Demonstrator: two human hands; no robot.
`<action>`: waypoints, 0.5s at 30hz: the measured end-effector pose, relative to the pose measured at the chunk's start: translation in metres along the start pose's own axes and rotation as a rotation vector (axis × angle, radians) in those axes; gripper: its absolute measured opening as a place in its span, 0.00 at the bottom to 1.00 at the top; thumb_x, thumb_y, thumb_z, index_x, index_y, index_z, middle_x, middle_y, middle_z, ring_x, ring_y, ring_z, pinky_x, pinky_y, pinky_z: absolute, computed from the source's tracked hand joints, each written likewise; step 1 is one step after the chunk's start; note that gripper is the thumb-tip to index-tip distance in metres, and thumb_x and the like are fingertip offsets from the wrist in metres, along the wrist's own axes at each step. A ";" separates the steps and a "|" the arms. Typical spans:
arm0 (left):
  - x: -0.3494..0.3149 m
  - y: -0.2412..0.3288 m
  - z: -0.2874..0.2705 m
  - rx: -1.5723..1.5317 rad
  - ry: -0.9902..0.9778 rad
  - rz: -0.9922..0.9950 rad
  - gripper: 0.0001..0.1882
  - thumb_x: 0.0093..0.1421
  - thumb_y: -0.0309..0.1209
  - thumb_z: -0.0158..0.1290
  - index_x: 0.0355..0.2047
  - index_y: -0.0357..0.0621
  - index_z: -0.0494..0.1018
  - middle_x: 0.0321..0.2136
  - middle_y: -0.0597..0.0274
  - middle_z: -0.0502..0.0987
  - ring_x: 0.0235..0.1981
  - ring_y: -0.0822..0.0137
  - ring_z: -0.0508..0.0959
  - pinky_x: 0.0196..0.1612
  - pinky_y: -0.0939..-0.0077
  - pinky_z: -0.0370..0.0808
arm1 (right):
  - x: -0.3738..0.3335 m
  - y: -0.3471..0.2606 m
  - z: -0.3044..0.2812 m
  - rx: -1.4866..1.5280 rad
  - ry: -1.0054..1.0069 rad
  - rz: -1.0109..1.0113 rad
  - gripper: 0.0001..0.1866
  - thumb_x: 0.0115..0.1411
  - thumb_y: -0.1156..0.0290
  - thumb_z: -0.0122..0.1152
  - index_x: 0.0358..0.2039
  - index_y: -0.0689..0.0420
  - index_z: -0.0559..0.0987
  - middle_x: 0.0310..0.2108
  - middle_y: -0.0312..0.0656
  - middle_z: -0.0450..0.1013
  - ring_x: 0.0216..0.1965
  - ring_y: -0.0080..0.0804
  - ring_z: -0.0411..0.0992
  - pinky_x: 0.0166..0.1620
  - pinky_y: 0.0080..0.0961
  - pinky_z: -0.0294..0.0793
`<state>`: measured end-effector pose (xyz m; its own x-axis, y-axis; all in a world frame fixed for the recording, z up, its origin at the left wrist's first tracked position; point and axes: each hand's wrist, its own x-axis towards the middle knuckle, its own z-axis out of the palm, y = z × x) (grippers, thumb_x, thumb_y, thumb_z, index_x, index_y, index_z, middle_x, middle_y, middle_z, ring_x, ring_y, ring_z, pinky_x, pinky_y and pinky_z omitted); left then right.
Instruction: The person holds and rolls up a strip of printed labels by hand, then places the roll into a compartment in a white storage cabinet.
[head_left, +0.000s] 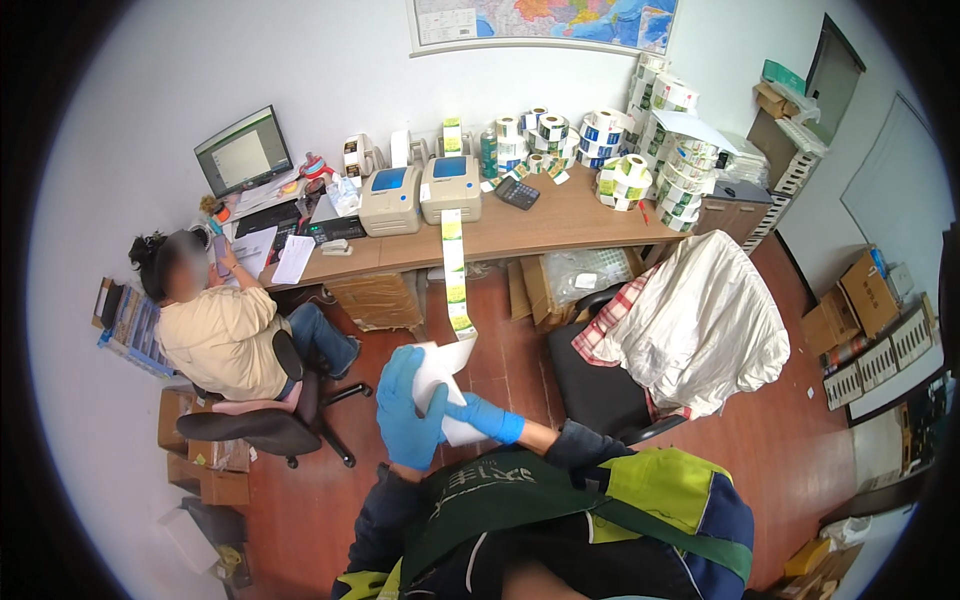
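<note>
Worktop [570, 228], smooth with a brown wood-like finish, runs along the wall, its front edge nearly straight. Off that edge's right half stands a black chair [590, 378], draped in loose, crumpled white cloth [712, 315]. Near the worktop's right end rise label rolls [622, 183], squat and round with layered paper sides. Left of its middle sits a boxy beige printer [450, 197] with a blue top panel, its shell probably hard plastic.

From the printer's front, a label strip [454, 262] hangs over the worktop's front edge toward the person. It should be light and flexible, easy to crease or tear; the printed face looks glossy, the white back perhaps slick under gloves. Holding it flat by both side margins, clear of the print, would seem safest.

Both hands wear thin blue gloves. The left hand [403, 408] closes fingers and thumb around the strip's bent white end; the right hand [482, 416] touches it from the other side, though whether it pinches cannot be told. Smaller, a dark flat calculator [517, 193] lies right of the printer.
</note>
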<state>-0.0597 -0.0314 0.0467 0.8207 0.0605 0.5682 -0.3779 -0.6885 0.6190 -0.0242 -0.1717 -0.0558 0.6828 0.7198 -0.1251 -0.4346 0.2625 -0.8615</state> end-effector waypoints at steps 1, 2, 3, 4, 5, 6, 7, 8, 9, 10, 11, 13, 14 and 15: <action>0.003 0.002 0.001 0.081 -0.016 0.076 0.26 0.52 0.29 0.62 0.53 0.43 0.71 0.53 0.53 0.71 0.55 0.54 0.70 0.57 0.63 0.67 | -0.001 0.006 -0.002 -0.301 -0.013 -0.093 0.26 0.67 0.53 0.52 0.56 0.62 0.70 0.46 0.43 0.75 0.47 0.27 0.72 0.49 0.26 0.73; 0.003 0.000 0.004 0.052 -0.023 0.060 0.25 0.51 0.29 0.62 0.52 0.43 0.72 0.51 0.53 0.72 0.54 0.54 0.70 0.56 0.63 0.68 | -0.005 0.012 -0.004 -0.237 -0.014 -0.083 0.27 0.67 0.53 0.52 0.55 0.63 0.70 0.47 0.43 0.74 0.47 0.27 0.71 0.49 0.26 0.72; 0.001 -0.005 0.007 0.030 -0.024 0.042 0.24 0.51 0.29 0.62 0.51 0.44 0.73 0.50 0.53 0.72 0.53 0.54 0.71 0.56 0.62 0.68 | -0.008 0.008 0.002 -0.173 -0.023 -0.075 0.27 0.67 0.53 0.52 0.55 0.63 0.70 0.47 0.43 0.74 0.48 0.28 0.71 0.50 0.26 0.72; -0.001 -0.011 0.010 0.007 -0.027 0.025 0.23 0.51 0.29 0.62 0.50 0.44 0.74 0.49 0.53 0.73 0.53 0.54 0.71 0.55 0.62 0.69 | -0.012 0.004 0.007 -0.109 -0.032 -0.067 0.27 0.67 0.53 0.52 0.55 0.63 0.71 0.48 0.43 0.74 0.48 0.28 0.71 0.50 0.27 0.72; -0.003 -0.016 0.011 -0.023 -0.063 -0.034 0.21 0.52 0.28 0.61 0.48 0.44 0.75 0.45 0.55 0.75 0.49 0.55 0.74 0.52 0.64 0.71 | -0.017 -0.004 0.010 -0.068 -0.037 -0.040 0.25 0.67 0.53 0.52 0.52 0.62 0.72 0.45 0.42 0.75 0.45 0.27 0.73 0.48 0.26 0.72; -0.003 -0.018 0.010 -0.108 -0.088 -0.080 0.21 0.52 0.28 0.61 0.48 0.44 0.75 0.45 0.55 0.75 0.48 0.56 0.75 0.52 0.65 0.71 | -0.023 -0.014 0.015 -0.048 -0.051 0.000 0.24 0.67 0.53 0.52 0.51 0.62 0.73 0.43 0.42 0.76 0.43 0.26 0.73 0.47 0.25 0.73; -0.003 -0.021 0.009 -0.188 -0.112 -0.128 0.21 0.53 0.28 0.61 0.49 0.43 0.75 0.45 0.56 0.76 0.47 0.57 0.75 0.51 0.67 0.72 | -0.028 -0.023 0.018 -0.027 -0.070 0.041 0.23 0.67 0.54 0.52 0.50 0.61 0.74 0.41 0.41 0.76 0.41 0.26 0.73 0.46 0.24 0.73; -0.003 -0.023 0.008 -0.268 -0.135 -0.176 0.21 0.54 0.29 0.61 0.49 0.42 0.74 0.45 0.57 0.76 0.46 0.58 0.76 0.51 0.69 0.72 | -0.031 -0.029 0.020 -0.005 -0.091 0.083 0.22 0.67 0.54 0.52 0.49 0.61 0.74 0.40 0.41 0.76 0.40 0.25 0.74 0.45 0.24 0.73; -0.003 -0.030 0.009 -0.374 -0.150 -0.240 0.20 0.55 0.28 0.60 0.49 0.42 0.74 0.46 0.57 0.76 0.46 0.60 0.76 0.51 0.70 0.72 | -0.034 -0.034 0.022 0.003 -0.110 0.078 0.21 0.67 0.54 0.52 0.47 0.60 0.74 0.38 0.40 0.76 0.38 0.25 0.74 0.44 0.23 0.73; -0.003 -0.041 0.013 -0.478 -0.162 -0.305 0.20 0.56 0.28 0.59 0.50 0.41 0.74 0.46 0.57 0.76 0.47 0.61 0.76 0.51 0.71 0.72 | -0.035 -0.039 0.024 0.010 -0.132 0.074 0.20 0.67 0.54 0.53 0.46 0.60 0.75 0.37 0.39 0.77 0.37 0.24 0.74 0.43 0.22 0.73; -0.002 -0.049 0.014 -0.582 -0.174 -0.370 0.20 0.57 0.28 0.58 0.51 0.40 0.73 0.47 0.58 0.76 0.47 0.63 0.76 0.51 0.72 0.72 | -0.036 -0.040 0.024 0.017 -0.155 0.070 0.20 0.67 0.54 0.53 0.45 0.59 0.75 0.35 0.39 0.77 0.36 0.24 0.74 0.42 0.22 0.73; 0.002 -0.055 0.010 -0.838 -0.280 -0.566 0.20 0.60 0.31 0.56 0.52 0.39 0.72 0.49 0.57 0.75 0.48 0.64 0.76 0.53 0.72 0.71 | -0.035 -0.037 0.020 0.007 -0.156 0.080 0.20 0.66 0.54 0.54 0.48 0.58 0.74 0.37 0.38 0.76 0.37 0.24 0.73 0.43 0.21 0.73; 0.003 -0.058 0.007 -0.965 -0.333 -0.664 0.20 0.61 0.32 0.55 0.53 0.38 0.71 0.51 0.56 0.75 0.49 0.64 0.75 0.54 0.71 0.71 | -0.034 -0.034 0.018 0.002 -0.157 0.085 0.21 0.66 0.54 0.55 0.50 0.57 0.74 0.38 0.38 0.76 0.37 0.23 0.73 0.43 0.21 0.73; 0.004 -0.059 0.004 -1.053 -0.377 -0.685 0.22 0.61 0.34 0.53 0.54 0.37 0.70 0.52 0.55 0.74 0.50 0.64 0.75 0.55 0.71 0.71 | -0.034 -0.033 0.017 0.009 -0.154 0.078 0.21 0.66 0.54 0.55 0.50 0.57 0.74 0.38 0.38 0.76 0.38 0.23 0.73 0.43 0.21 0.73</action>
<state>-0.0320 0.0060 0.0105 0.9825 -0.1518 -0.1081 0.1503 0.3022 0.9413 -0.0430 -0.1943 -0.0146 0.5490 0.8280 -0.1138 -0.4881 0.2071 -0.8479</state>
